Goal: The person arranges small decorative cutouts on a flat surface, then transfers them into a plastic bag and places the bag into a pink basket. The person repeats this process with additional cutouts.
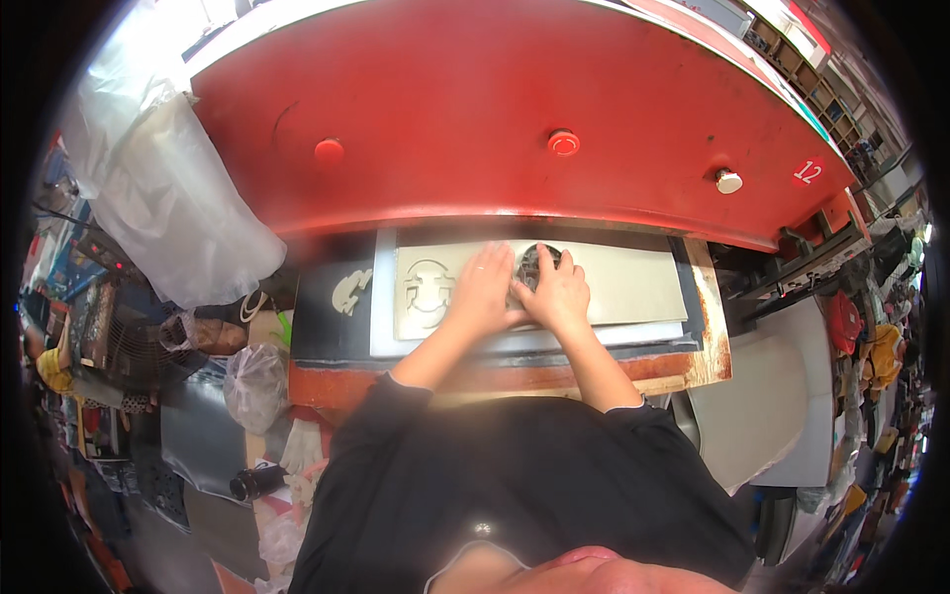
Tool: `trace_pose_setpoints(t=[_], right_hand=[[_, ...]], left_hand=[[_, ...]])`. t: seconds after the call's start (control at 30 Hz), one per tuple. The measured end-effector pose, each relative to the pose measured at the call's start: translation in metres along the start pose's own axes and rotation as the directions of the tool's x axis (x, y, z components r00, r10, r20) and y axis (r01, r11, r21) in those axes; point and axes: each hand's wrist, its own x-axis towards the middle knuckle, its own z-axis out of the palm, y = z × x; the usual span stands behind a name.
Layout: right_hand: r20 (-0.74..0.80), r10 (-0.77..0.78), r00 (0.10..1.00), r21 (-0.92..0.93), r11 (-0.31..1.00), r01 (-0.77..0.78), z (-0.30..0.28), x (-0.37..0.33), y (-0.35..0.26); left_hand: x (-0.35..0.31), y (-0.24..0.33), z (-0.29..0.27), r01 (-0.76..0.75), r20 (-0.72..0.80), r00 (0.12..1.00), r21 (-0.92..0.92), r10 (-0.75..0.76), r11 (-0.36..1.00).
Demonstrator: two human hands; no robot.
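A beige sheet [633, 287] of leather-like material lies on a white board [384, 327] under the front of a red press [445, 119]. Cut outlines [427, 294] with curved shapes show in its left part. My left hand [483, 292] rests flat on the sheet, fingers stretched out and close together. Just right of it, my right hand [559, 297] has its thumb and fingers around a dark, rounded cutting die [530, 265] that sits on the sheet. Both hands partly hide the die. A few cut beige pieces [350, 291] lie left of the board, on a black surface.
The press front overhangs the far edge of the work; it carries red buttons [563, 143] and a pale knob [728, 181]. A clear plastic sheet [178, 188] hangs at the left. Below it are a fan [148, 342] and a plastic bag [259, 386]. Beige sheets [752, 406] lie at the right.
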Motion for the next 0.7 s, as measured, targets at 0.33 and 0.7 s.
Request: trace_pose_setpoints(t=[0.33,0.7], right_hand=[[0.23,0.132,0.964,-0.024,0.991,-0.13,-0.016,-0.033,-0.006],[0.374,-0.101,0.922,0.9,0.279,-0.335,-0.016,-0.016,0.077]], left_hand=[[-0.039,0.015,0.008,-0.018,0.185,0.983,0.041,0.01,0.999],[-0.041,0.016,0.007,0.052,0.269,0.961,0.051,-0.064,0.997]])
